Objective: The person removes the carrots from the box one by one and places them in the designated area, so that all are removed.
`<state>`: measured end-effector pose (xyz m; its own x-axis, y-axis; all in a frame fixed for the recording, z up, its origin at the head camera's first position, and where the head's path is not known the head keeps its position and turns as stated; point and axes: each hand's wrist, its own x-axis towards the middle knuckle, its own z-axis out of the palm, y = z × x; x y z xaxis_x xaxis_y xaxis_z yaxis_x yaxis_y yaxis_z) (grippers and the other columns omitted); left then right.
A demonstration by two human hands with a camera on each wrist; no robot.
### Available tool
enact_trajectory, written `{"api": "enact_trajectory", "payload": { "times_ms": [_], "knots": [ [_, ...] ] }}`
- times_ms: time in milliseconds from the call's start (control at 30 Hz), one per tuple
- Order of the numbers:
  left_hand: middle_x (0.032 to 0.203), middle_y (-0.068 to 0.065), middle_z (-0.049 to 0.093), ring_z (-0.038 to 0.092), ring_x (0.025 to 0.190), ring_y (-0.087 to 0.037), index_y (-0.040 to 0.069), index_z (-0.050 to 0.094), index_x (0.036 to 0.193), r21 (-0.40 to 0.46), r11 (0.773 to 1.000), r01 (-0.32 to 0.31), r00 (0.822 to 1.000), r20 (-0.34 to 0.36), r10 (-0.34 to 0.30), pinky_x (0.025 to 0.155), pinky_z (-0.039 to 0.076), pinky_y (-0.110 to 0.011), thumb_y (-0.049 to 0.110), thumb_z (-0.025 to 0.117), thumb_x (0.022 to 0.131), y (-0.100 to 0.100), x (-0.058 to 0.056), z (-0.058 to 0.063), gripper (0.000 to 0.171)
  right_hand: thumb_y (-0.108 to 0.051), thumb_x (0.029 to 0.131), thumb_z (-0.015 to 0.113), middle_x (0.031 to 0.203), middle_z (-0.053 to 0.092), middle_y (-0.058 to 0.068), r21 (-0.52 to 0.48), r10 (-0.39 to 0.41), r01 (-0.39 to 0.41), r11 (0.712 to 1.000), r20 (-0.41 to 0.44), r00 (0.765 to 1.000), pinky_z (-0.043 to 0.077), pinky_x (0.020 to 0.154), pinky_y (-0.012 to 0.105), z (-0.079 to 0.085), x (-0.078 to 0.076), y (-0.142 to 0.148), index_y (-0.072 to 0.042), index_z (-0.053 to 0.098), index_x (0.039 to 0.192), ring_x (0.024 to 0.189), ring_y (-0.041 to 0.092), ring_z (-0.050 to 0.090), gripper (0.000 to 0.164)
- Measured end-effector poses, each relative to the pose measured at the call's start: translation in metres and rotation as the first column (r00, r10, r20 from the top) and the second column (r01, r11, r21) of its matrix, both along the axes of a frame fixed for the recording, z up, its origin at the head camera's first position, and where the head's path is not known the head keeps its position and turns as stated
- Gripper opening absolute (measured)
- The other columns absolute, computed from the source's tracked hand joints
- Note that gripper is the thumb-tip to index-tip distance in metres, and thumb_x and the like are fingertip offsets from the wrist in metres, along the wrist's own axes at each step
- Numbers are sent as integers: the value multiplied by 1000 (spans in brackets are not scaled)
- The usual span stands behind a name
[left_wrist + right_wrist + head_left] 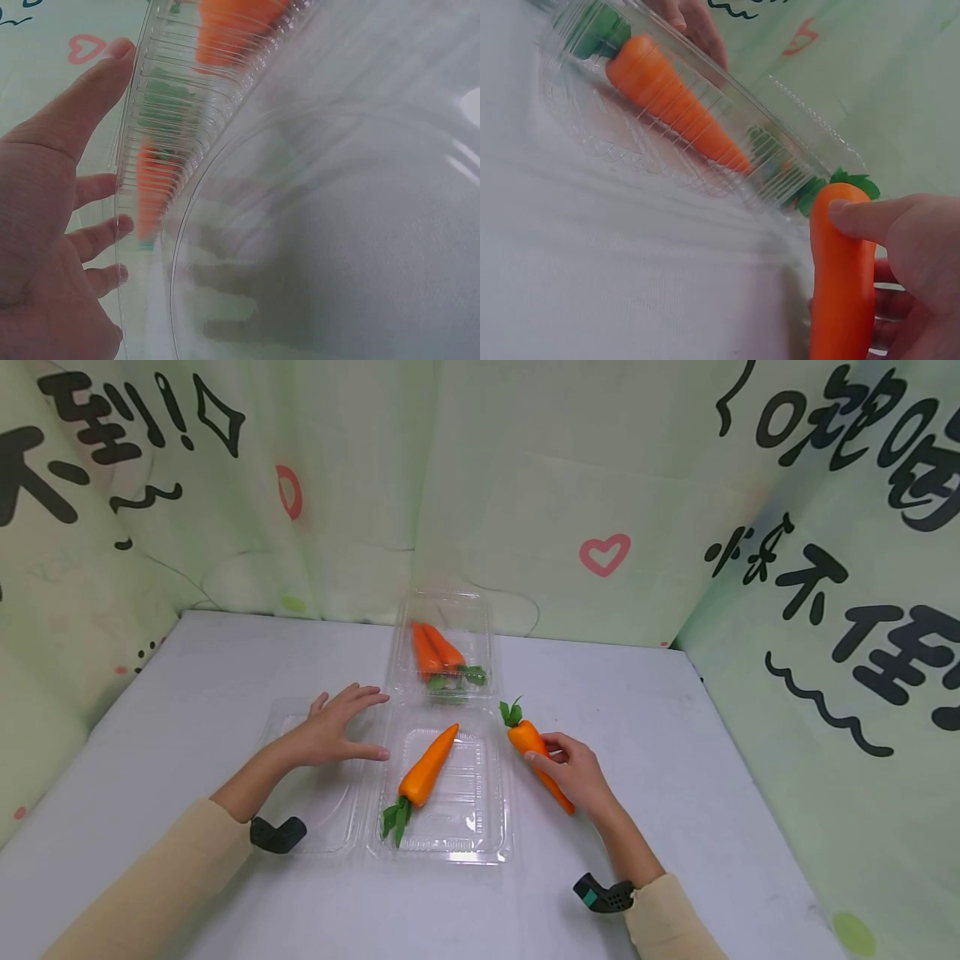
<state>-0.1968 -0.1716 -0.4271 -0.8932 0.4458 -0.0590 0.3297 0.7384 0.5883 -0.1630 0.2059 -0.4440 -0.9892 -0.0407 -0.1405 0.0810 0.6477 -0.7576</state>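
My right hand (572,770) grips an orange carrot (528,742) with a leafy green top, just right of a clear plastic box (504,839). In the right wrist view, the thumb lies along the top of this carrot (843,262), the fingers behind it. Another carrot (429,768) lies slantwise inside the box, leaves toward the near left corner. My left hand (327,727) holds nothing. Its fingers stretch to the right above the box's left side, thumb apart from the rest. In the left wrist view, this hand (52,195) overlaps the edge of the clear plastic.
Behind the box stands a second clear box (480,610) with two carrots (429,647) in it. A clear plastic lid (322,814) lies flat on the left, under my left forearm. Printed curtains (510,468) enclose the white table (622,693) at the back and sides.
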Motion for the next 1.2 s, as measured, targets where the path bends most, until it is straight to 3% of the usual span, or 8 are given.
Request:
{"api": "enact_trajectory", "payload": {
  "times_ms": [700, 1200],
  "knots": [
    [154, -16, 32, 23, 143, -40, 12, 40, 146, 1, 1000, -5, 1000, 8, 5, 110, -2, -75, 49, 76, 77, 0, 0, 2, 86, -36, 88, 69, 123, 64, 11, 37, 0, 0, 999, -6, 1000, 49, 80, 22, -1, -2, 0, -10, 63, 128, 100, 23, 58, 47],
    [154, -16, 32, 28, 141, -38, 13, 40, 146, -4, 1000, 2, 1000, 1, -2, 109, 0, -76, 53, 75, 76, 0, -1, 0, 88, -31, 87, 71, 120, 65, 11, 74, 7, -5, 997, -26, 1000, 53, 89, 36, -7, -4, 1, -10, 63, 126, 100, 24, 58, 45]
  ]
}}
